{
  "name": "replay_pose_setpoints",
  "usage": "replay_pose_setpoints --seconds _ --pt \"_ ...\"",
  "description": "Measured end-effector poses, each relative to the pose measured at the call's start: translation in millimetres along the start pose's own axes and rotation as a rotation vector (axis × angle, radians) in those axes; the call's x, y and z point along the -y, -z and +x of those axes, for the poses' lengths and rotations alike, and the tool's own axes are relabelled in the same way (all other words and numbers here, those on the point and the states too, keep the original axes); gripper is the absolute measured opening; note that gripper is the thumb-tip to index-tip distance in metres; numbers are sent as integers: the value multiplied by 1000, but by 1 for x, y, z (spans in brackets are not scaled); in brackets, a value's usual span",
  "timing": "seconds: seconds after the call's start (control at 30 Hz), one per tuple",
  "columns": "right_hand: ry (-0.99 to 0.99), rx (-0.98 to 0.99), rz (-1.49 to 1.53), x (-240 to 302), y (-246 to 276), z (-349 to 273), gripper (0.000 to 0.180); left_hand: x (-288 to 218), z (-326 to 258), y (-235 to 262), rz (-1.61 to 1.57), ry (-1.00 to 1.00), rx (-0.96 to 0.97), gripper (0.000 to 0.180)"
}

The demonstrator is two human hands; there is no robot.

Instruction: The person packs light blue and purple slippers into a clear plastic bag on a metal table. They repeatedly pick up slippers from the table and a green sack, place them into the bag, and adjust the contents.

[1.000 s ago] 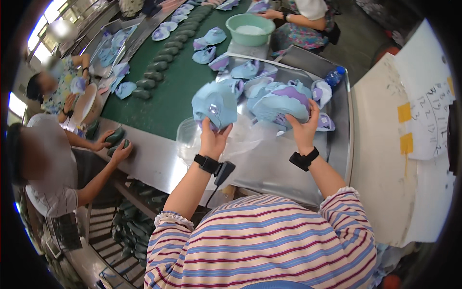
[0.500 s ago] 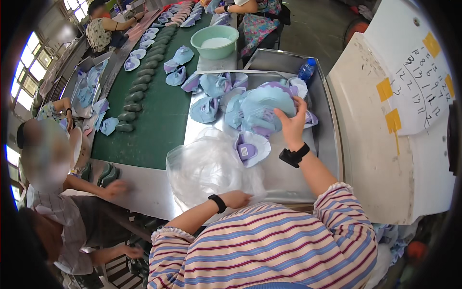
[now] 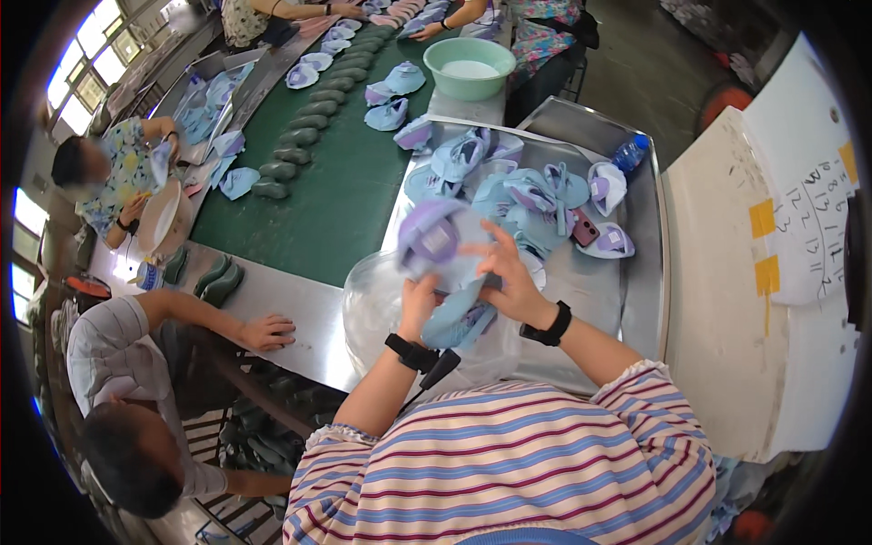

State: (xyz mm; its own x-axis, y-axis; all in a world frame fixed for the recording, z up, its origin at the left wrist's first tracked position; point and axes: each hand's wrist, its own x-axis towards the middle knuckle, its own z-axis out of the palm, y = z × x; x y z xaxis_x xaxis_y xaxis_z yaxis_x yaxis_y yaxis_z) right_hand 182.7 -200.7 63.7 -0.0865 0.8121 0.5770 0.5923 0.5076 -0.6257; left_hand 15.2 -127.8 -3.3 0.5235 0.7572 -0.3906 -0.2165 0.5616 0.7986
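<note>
Shiny metal tray (image 3: 636,272); clear glossy plastic bag (image 3: 377,304); matt green belt (image 3: 336,195).

Purple-blue shoe upper (image 3: 434,245) motion-blurred; left hand (image 3: 420,304) partly hidden beneath it; clear bag (image 3: 377,304) contents indistinct.

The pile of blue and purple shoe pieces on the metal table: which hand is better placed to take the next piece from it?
Probably the right hand: it lies nearer the pile. The left hand sits lower, under the held shoe pieces, beside the clear bag.
</note>
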Motion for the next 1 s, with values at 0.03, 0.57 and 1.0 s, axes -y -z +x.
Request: replay_pose_setpoints --seconds 0.03,0.57,1.0 --pt "-159 134 112 -5 2 -7 38 -4 5 5 -79 -163 -47 26" --pt "-735 166 1138 -44 59 30 48 -50 12 76 -232 -480 323 11" --pt "-798 -416 593 -142 41 30 38 -82 39 106 -241 -447 -133 45"
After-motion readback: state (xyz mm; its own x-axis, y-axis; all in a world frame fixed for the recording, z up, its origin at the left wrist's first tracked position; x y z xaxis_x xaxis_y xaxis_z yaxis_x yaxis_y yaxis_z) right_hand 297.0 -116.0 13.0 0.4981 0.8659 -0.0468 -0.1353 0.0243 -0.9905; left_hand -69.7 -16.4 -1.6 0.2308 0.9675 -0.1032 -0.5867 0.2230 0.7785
